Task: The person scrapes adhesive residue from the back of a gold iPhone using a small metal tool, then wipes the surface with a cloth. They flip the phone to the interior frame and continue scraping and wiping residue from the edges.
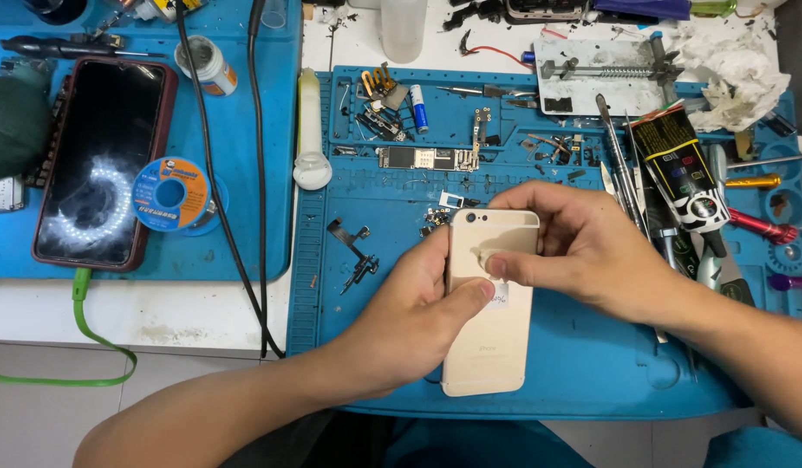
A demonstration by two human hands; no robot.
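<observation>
Both hands on the gold smartphone (pixel 492 303), back side up.
Left hand (pixel 418 316) grips its left edge; right hand (pixel 583 256) pinches the small label; slim, smooth, probably slippery — hold the edges.

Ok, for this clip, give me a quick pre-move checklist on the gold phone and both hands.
1. Gold phone gripped by both hands: ok. The left hand holds its left edge and the right hand its top.
2. Phone lies back up, camera lens showing: ok.
3. White sticker on the back, under both thumbs: ok; whether it is peeling, cannot tell.
4. Phone over the blue work mat: ok.
5. Loose small parts lie just past the phone's top: not ok, close to the hands.
6. Screen side intact: cannot tell, it faces down.
</observation>
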